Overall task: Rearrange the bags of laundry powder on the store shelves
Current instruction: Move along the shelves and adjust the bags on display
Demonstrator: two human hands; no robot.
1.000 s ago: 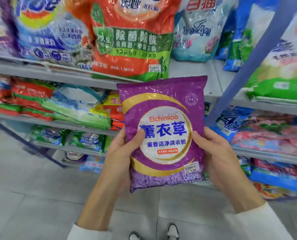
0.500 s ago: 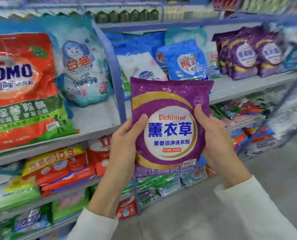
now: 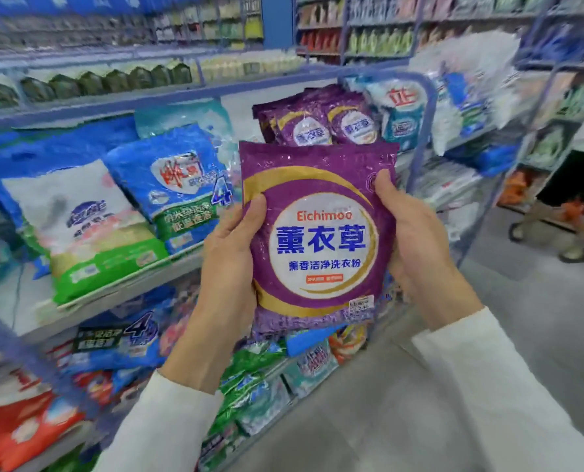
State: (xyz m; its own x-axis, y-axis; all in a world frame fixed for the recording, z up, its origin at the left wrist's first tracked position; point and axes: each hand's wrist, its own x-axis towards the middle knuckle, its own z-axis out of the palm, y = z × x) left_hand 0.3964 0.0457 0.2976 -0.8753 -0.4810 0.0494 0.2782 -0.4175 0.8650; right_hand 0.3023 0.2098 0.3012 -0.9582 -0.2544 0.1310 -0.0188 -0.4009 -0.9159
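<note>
Store shelves (image 3: 140,284) packed with laundry powder fill the left and centre. A big white-and-green bag (image 3: 79,229) leans beside a blue bag (image 3: 178,185) on the middle shelf. In front of them, held upright in the air, a purple lavender powder bag (image 3: 318,240) hides part of the matching purple bags (image 3: 321,120) standing behind it on the shelf. The left hand (image 3: 229,253) grips its left edge and the right hand (image 3: 416,240) its right, thumbs on the front. Another person's legs (image 3: 570,206) show at the right.

A row of dark green bottles (image 3: 113,80) (blurred, labels unreadable) stands above and left of the fingers (image 3: 384,185); right of them, another person (image 3: 570,185) in sandals stands on grey floor (image 3: 539,318).
</note>
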